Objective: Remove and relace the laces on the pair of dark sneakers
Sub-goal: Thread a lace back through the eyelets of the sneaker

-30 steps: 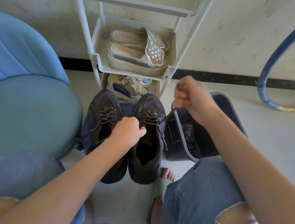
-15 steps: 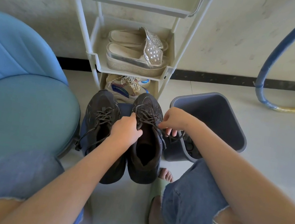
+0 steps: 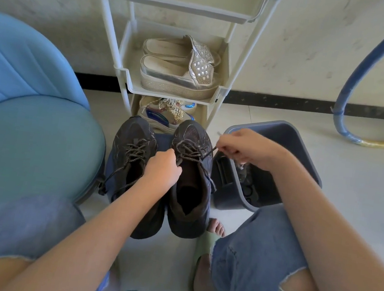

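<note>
Head view looks down on a pair of dark sneakers standing side by side, toes toward a white shoe rack (image 3: pixel 126 79), between the person's knees in ripped jeans. The left hand (image 3: pixel 163 169) has its fingers curled onto the inner edge of the right-hand sneaker (image 3: pixel 190 194) at the lacing, gripping it there. The right hand (image 3: pixel 242 147) is raised just beside that shoe, over a grey bin (image 3: pixel 285 138), and pinches the lace (image 3: pixel 207 153), which runs taut from the upper eyelets to the fingers (its tip pokes out just above them). The two hands are apart, one on each side of the shoe's throat. The left-hand sneaker (image 3: pixel 132 142) is laced, with loose ends trailing down its outer side. Silver platform sandals (image 3: pixel 178 79) sit on the rack's middle shelf. A blue chair (image 3: pixel 25 146) stands to the left, and a blue hose (image 3: pixel 359 70) curves against the wall at right.
</note>
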